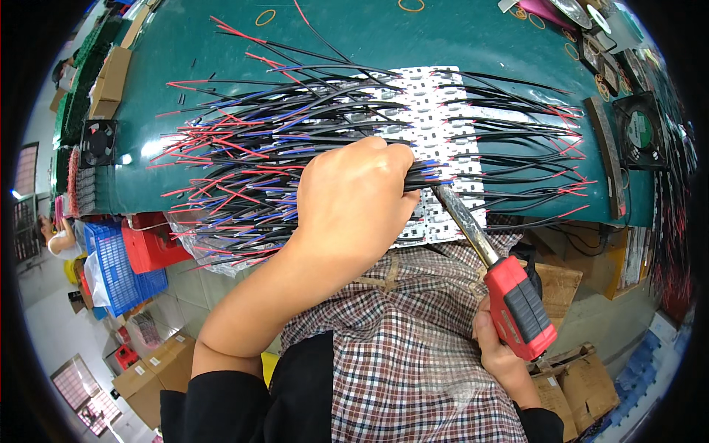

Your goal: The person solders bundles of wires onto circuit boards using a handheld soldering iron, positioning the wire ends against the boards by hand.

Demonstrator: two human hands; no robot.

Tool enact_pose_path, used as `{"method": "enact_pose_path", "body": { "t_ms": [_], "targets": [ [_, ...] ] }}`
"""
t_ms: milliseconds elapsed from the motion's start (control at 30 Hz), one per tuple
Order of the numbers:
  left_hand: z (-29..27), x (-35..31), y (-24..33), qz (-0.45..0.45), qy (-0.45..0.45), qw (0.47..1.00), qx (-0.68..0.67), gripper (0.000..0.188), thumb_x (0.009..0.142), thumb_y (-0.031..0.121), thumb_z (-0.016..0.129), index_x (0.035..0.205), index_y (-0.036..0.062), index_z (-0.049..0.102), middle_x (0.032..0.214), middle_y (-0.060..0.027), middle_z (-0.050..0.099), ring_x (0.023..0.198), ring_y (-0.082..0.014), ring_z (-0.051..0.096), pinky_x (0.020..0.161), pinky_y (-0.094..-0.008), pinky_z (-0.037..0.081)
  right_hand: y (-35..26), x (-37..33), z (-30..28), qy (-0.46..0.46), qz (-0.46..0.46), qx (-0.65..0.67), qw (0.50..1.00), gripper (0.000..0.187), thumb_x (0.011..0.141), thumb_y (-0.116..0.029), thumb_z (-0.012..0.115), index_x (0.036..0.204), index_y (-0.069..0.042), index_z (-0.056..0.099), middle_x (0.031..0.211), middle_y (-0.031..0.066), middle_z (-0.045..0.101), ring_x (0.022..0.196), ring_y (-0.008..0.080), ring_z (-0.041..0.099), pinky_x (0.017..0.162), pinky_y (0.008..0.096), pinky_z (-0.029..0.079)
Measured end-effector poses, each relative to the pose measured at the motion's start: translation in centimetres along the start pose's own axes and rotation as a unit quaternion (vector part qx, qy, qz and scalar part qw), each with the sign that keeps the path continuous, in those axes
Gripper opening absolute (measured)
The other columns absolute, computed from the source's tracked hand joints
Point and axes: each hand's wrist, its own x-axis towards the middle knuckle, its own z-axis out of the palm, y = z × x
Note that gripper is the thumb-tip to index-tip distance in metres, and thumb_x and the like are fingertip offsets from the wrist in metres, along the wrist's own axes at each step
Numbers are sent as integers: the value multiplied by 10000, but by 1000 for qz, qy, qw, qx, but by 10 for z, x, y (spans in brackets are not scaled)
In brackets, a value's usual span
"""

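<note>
A white circuit board panel [427, 111] lies at the near edge of the green table, with rows of thin black wires [509, 125] with red ends running out to the right. A thick spread of black, red and blue wires [244, 140] covers its left side. My left hand [358, 196] is closed around a bunch of these wires, their blue and black ends poking out past the fingers over the panel. My right hand [498, 351] grips a red and black soldering gun [521, 310]. The gun's metal tip slants up to the panel beside those wire ends; exact contact cannot be made out.
A small black fan [641, 131] stands at the table's right, beside a dark bar [607, 159]; another fan [98, 142] is at the left edge. Rubber bands [266, 17] lie on the green table [185, 44]. A blue crate [122, 266] and cardboard boxes [159, 376] are at lower left.
</note>
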Motion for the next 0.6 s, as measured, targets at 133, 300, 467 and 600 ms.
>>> {"method": "enact_pose_path", "body": {
  "t_ms": [133,300,467,600],
  "targets": [
    [-2,3,3,10,-12,1000,3,190,707,150,796,812,34,687,752,-113,635,737,-320,656,655,-423,514,-1,2,0,-6,4,-2,1000,195,789,-54,741,964,6,680,869,139,651,697,286,647,626,350,511],
    [-2,7,6,23,-20,999,17,191,702,144,795,759,34,650,749,-123,632,736,-328,654,659,-431,520,-3,1,3,15,-5,2,1000,193,806,-38,722,986,15,676,899,146,653,718,282,649,635,350,512],
    [-1,8,7,25,-26,999,24,215,694,142,802,724,33,619,741,-129,627,725,-332,652,659,-435,524,-2,1,1,-16,5,-11,1000,194,816,-28,716,1000,17,673,887,144,646,717,276,646,640,346,514],
    [-2,10,9,32,-30,999,28,170,689,136,778,721,26,653,759,-155,653,727,-342,679,654,-440,548,-6,2,2,-24,23,-4,999,192,821,-34,718,1001,13,673,876,138,642,716,276,644,639,344,513]
  ]
}}
